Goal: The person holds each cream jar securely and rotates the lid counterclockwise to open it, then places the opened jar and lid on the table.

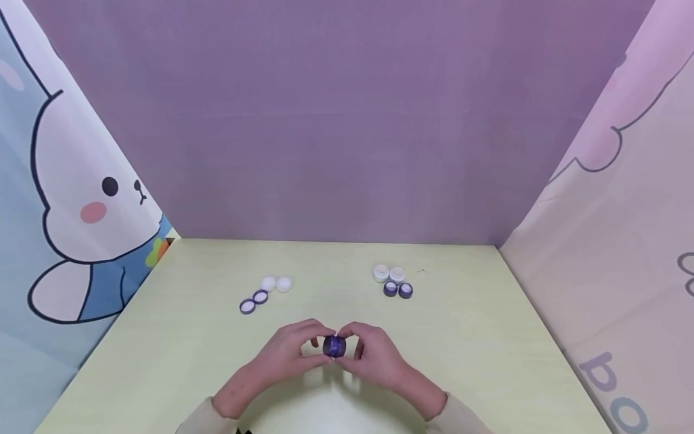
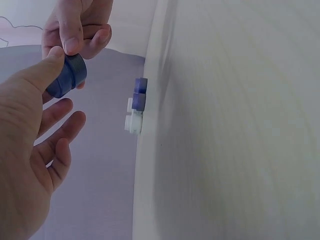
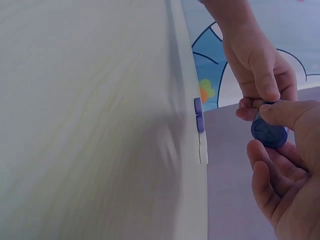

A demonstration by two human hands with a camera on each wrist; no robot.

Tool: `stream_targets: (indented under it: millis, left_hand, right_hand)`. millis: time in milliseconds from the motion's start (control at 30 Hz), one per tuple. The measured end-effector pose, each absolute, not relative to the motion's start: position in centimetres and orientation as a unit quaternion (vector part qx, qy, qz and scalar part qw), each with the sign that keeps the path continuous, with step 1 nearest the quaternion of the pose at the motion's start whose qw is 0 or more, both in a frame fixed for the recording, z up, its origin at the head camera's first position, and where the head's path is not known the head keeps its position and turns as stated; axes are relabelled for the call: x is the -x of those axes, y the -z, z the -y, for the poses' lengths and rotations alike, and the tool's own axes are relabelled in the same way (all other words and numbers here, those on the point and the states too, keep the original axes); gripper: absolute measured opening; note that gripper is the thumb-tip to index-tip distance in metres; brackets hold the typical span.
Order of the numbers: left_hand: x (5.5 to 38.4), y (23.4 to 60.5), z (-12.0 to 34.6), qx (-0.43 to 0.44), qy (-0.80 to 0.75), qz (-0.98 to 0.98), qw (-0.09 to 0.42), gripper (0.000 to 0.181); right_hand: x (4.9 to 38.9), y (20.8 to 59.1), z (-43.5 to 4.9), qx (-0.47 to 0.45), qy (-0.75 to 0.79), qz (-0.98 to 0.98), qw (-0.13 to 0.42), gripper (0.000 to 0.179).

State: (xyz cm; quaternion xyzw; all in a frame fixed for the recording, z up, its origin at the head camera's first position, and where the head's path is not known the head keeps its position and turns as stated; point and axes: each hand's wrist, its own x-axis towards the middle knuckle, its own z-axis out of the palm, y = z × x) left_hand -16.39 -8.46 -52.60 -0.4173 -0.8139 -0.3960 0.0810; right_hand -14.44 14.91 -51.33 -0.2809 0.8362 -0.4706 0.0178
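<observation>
Both hands hold a small, round, dark purple jar [image 1: 334, 346] above the near middle of the table. My left hand [image 1: 293, 349] pinches one end of it between thumb and fingertips. From the other side, my right hand [image 1: 376, 355] pinches the opposite end in the same way. In the left wrist view the jar [image 2: 70, 77] looks like two purple parts joined end to end, with a seam between them. Its flat round end [image 3: 270, 134] faces the camera in the right wrist view. Fingers cover part of it.
Beyond the left hand lie two white lids [image 1: 268, 283] and two purple-rimmed lids [image 1: 261, 296]. Two white jars [image 1: 381, 273] and two small purple jars [image 1: 390, 289] stand farther right. A purple cloth [image 1: 336, 150] backs the pale table [image 1: 477, 337]; printed curtains flank it.
</observation>
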Motion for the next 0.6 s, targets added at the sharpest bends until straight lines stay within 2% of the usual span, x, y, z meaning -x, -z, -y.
stream_targets:
  millis: [200, 433, 600]
  left_hand:
    - [16.1, 52.8, 8.6, 0.401, 0.406, 0.818, 0.072, 0.040]
    - [15.9, 52.9, 9.4, 0.371, 0.410, 0.831, 0.062, 0.042]
    - [15.7, 53.1, 10.3, 0.335, 0.399, 0.852, 0.045, 0.043]
  right_hand:
    - [14.4, 51.4, -14.9, 0.263, 0.475, -0.839, 0.017, 0.035]
    - [14.6, 51.8, -15.2, 0.237, 0.485, -0.842, 0.013, 0.050]
    - [14.5, 52.1, -15.4, 0.214, 0.497, -0.841, 0.021, 0.040]
